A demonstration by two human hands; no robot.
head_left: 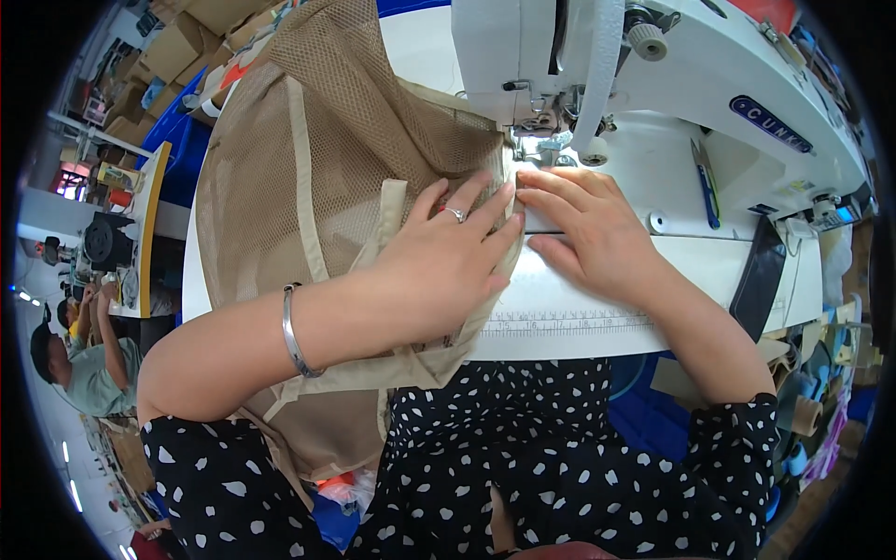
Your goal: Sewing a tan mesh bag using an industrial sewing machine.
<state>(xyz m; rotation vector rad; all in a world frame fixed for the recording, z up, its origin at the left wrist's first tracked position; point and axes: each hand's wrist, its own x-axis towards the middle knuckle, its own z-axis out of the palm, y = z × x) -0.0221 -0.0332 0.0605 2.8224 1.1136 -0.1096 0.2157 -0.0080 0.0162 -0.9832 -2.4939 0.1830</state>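
At the far left, beyond the desk: one co-worker in a pale green shirt [107,378], and a blue plastic bin [189,154].

On the left half of the desk [695,271]: one piece of brown open-weave mesh [247,201], limp and rumpled, heaped toward the back and hanging over the near edge toward the lap. Applied to it: flat beige fabric strips [303,168], smooth against the netted ground. The bulk lies left of the machine, presumably so that only the border need sit at the needle area.

Over the mesh: the left hand [448,247], fingers spread, palm down, clamped on nothing; likely steadying the slack cloth. Worn with it: a silver ring [455,215] and a rigid metal bangle [295,331].

Centre: a beige bound edge [510,182], running up to the metal presser foot [532,147]; whether beneath it cannot be told. Above, the white enamelled sewing machine [504,56].

Right of the edge: the right hand [593,224], near but apart from the left, fingers extended, fingertips at the border, apparently guiding its line. Below, a printed ruler scale [569,323].

Farther right: a small round bobbin [657,222]; blue-handled thread snips [707,191], metal blades pointing backward.
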